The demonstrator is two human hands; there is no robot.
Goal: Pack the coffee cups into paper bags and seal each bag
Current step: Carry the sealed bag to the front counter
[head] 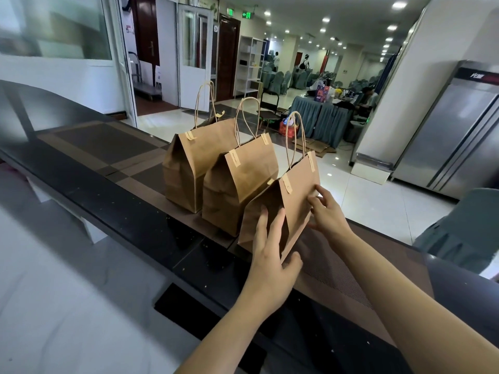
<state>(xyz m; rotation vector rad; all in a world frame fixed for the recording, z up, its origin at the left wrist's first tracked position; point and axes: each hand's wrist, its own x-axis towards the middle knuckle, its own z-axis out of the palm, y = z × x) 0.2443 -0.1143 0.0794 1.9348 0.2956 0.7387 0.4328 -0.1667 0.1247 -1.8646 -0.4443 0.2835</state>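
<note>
Both hands are spread flat on the near bag [294, 195]: left hand [270, 255] on its end, right hand [328, 211] on its side. It stands on the bench [135, 211], touching the next bag [237, 184]. Pushing unevenly could tip it or crush the cups.

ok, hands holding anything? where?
Both touch the nearest brown paper bag: left hand on its side and lower edge, right hand on its front face.
</note>
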